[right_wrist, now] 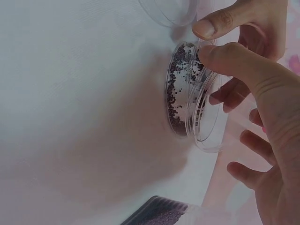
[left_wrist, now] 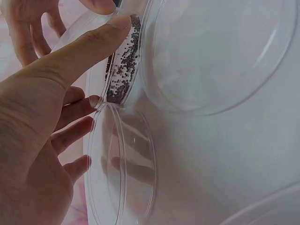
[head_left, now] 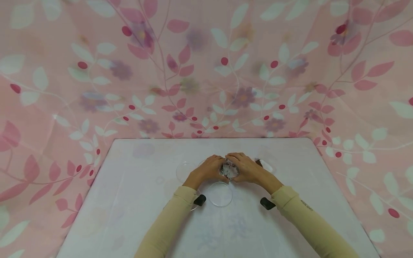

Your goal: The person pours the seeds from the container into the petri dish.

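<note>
Left hand and right hand grip a clear dish by its edges, white table spreading wide either side

What a shine here: the filled dish looks like clear plastic, smooth and glossy around its wall, while the dark grains in it look rough and gritty! Another dish, see-through too, catches a bright streak. Below, the pale surface is smooth and mostly matt; behind, a soft cloth backdrop, faintly creased. And matt fabric on that sleeve!
</note>
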Demonstrator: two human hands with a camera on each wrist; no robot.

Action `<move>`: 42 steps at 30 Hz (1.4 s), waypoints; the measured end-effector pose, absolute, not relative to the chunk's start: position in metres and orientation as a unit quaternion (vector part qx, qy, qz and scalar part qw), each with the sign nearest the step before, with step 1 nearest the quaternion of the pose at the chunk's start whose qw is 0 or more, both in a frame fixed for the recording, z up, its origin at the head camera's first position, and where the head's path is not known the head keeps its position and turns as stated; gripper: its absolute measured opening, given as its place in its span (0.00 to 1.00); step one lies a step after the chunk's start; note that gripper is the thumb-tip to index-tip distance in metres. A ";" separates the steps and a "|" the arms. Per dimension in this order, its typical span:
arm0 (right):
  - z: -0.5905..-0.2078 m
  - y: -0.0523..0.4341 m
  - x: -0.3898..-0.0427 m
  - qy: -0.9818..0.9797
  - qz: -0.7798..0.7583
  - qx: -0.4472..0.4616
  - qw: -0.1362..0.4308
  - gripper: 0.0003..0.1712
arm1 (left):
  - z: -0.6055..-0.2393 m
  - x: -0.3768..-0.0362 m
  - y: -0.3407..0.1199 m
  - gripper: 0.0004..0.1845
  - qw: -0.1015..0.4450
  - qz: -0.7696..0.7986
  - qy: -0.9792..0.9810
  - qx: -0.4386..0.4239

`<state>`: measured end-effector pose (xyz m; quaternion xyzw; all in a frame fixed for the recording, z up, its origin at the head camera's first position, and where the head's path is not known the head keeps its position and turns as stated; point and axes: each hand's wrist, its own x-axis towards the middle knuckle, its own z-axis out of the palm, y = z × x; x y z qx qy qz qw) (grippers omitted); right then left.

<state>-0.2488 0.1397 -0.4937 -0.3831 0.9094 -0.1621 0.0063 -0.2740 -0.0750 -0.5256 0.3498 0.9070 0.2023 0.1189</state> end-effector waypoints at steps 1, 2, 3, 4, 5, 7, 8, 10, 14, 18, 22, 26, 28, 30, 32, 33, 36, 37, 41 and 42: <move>-0.493 0.139 -0.249 0.909 -0.162 -0.384 0.009 0.54 | -0.525 -0.274 -0.076 0.45 0.116 0.201 0.906 0.353; -0.492 0.138 -0.250 0.910 -0.162 -0.382 0.013 0.53 | -0.525 -0.275 -0.077 0.45 0.115 0.199 0.907 0.354; -0.492 0.137 -0.250 0.910 -0.161 -0.382 0.017 0.53 | -0.523 -0.275 -0.078 0.45 0.115 0.198 0.907 0.354; -0.491 0.136 -0.250 0.911 -0.161 -0.378 0.024 0.53 | -0.522 -0.275 -0.078 0.46 0.117 0.197 0.908 0.351; -0.491 0.135 -0.251 0.913 -0.159 -0.375 0.030 0.53 | -0.521 -0.275 -0.079 0.47 0.120 0.195 0.909 0.348; -0.490 0.134 -0.252 0.916 -0.154 -0.368 0.046 0.52 | -0.519 -0.275 -0.081 0.49 0.131 0.188 0.914 0.335; -0.490 0.133 -0.252 0.917 -0.152 -0.365 0.053 0.52 | -0.517 -0.275 -0.082 0.50 0.135 0.186 0.915 0.330; -0.490 0.132 -0.253 0.919 -0.150 -0.359 0.067 0.51 | -0.516 -0.275 -0.084 0.50 0.141 0.179 0.918 0.324; -0.491 0.130 -0.254 0.919 -0.148 -0.353 0.091 0.51 | -0.514 -0.276 -0.087 0.49 0.143 0.173 0.921 0.319; -0.492 0.127 -0.254 0.921 -0.142 -0.346 0.108 0.52 | -0.515 -0.276 -0.090 0.49 0.148 0.174 0.920 0.318; -0.493 0.124 -0.255 0.927 -0.126 -0.333 0.119 0.52 | -0.516 -0.276 -0.091 0.49 0.150 0.176 0.921 0.315; -0.495 0.121 -0.257 0.930 -0.115 -0.325 0.127 0.52 | -0.517 -0.276 -0.092 0.49 0.152 0.173 0.923 0.309; -0.497 0.120 -0.258 0.929 -0.113 -0.328 0.125 0.52 | -0.518 -0.276 -0.093 0.49 0.151 0.168 0.924 0.309; -0.499 0.120 -0.259 0.929 -0.110 -0.331 0.122 0.52 | -0.518 -0.276 -0.094 0.49 0.152 0.165 0.925 0.307; -0.501 0.121 -0.260 0.929 -0.106 -0.333 0.120 0.51 | -0.518 -0.276 -0.096 0.49 0.152 0.164 0.926 0.304; -0.501 0.120 -0.261 0.929 -0.106 -0.333 0.120 0.51 | -0.518 -0.276 -0.096 0.49 0.154 0.164 0.926 0.302; -0.502 0.120 -0.262 0.930 -0.106 -0.331 0.123 0.51 | -0.519 -0.276 -0.098 0.48 0.157 0.163 0.928 0.296; -0.502 0.120 -0.262 0.930 -0.106 -0.330 0.123 0.51 | -0.519 -0.276 -0.098 0.48 0.158 0.163 0.928 0.295; -0.501 0.119 -0.262 0.931 -0.108 -0.325 0.129 0.50 | -0.519 -0.275 -0.101 0.47 0.160 0.164 0.929 0.291; -0.501 0.119 -0.262 0.931 -0.104 -0.323 0.130 0.50 | -0.519 -0.275 -0.102 0.47 0.162 0.164 0.929 0.290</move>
